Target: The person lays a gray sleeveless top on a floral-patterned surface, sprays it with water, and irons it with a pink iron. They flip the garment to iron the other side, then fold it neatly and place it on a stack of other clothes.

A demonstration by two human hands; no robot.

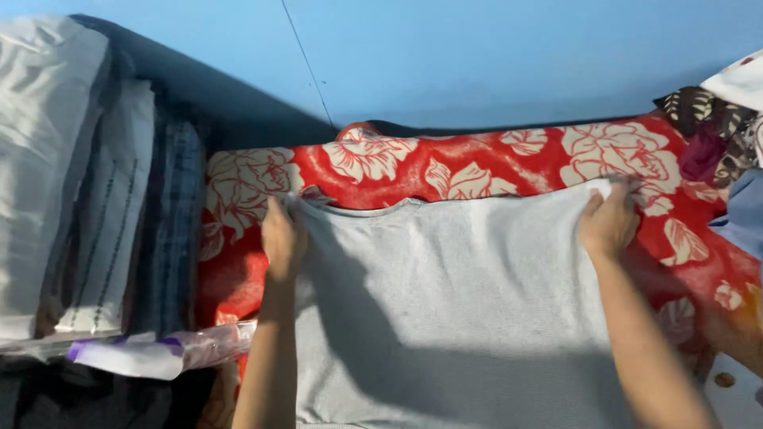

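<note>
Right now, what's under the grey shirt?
A red floral sheet shows around the grey shirt, which the left hand and right hand hold at the top corners. Anything directly beneath is covered.

Grey shirt [453, 294]; red sheet [477, 167], cream flowers; blue wall [477, 56].

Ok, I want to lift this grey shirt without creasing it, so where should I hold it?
Probably at the two top corners beside the neckline, coming from above. The grey shirt lies flat on the red floral sheet, collar edge away from you. The left hand and right hand already rest there, each grip pinching a shoulder.
</note>
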